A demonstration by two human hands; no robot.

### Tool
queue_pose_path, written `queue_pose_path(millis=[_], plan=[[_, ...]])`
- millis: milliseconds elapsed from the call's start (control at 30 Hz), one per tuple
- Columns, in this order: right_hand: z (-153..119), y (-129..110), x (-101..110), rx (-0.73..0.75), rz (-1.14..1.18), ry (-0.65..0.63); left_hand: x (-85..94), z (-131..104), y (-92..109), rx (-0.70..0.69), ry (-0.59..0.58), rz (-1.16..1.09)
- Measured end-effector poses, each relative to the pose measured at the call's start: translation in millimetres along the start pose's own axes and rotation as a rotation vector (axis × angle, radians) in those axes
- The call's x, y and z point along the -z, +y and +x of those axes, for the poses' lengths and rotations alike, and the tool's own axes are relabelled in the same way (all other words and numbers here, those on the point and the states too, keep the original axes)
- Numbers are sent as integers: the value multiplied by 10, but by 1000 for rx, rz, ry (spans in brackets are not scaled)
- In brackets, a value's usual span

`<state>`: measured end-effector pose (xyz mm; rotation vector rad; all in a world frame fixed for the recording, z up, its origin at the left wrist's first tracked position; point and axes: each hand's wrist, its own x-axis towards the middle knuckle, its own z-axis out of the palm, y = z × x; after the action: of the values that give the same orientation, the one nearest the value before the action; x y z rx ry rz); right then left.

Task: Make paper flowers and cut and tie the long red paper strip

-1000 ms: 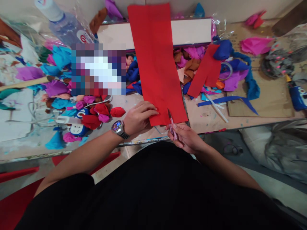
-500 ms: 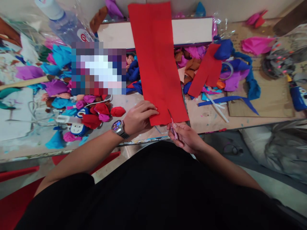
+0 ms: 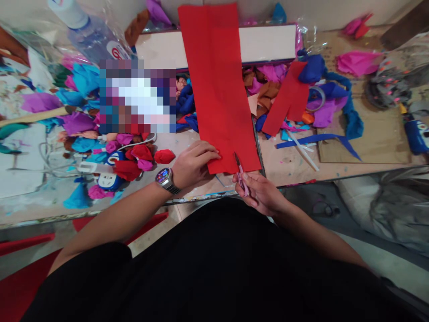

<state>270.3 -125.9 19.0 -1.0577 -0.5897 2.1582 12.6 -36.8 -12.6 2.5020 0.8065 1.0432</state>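
Observation:
A long sheet of red crepe paper (image 3: 217, 89) stretches from the back of the table to its front edge. My left hand (image 3: 194, 163), a watch on its wrist, grips the sheet's lower left edge with bent fingers; the thumb is hidden. In my right hand (image 3: 256, 190) is a pair of small scissors (image 3: 240, 173) with pink handles, my fingers closed round them. Their blades point away from me and lie over the paper near its lower edge. A smaller red paper piece (image 3: 284, 100) with a slit lies to the right.
Behind the red sheet is a long white box (image 3: 268, 42). Crumpled coloured paper (image 3: 80, 120) covers the left side, near a clear bottle (image 3: 97, 36) and a power strip (image 3: 112, 174). On the right are a blue strip (image 3: 318, 139), a tape roll (image 3: 317, 98) and cardboard (image 3: 375, 129).
The scissors' blades look a little wider and turned more to view over the paper. Both hands stay in nearly the same place.

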Motion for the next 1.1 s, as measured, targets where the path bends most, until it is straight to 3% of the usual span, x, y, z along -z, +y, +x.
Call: queue_pose_path(millis=[433, 633, 1100], plan=[[-19, -5, -8, -25, 22, 3, 41, 22, 29, -10, 10, -3], [-39, 9, 8, -49, -4, -11, 81, 31, 56, 71, 27, -5], [-76, -24, -62, -97, 7, -40, 90, 45, 90, 120, 88, -6]])
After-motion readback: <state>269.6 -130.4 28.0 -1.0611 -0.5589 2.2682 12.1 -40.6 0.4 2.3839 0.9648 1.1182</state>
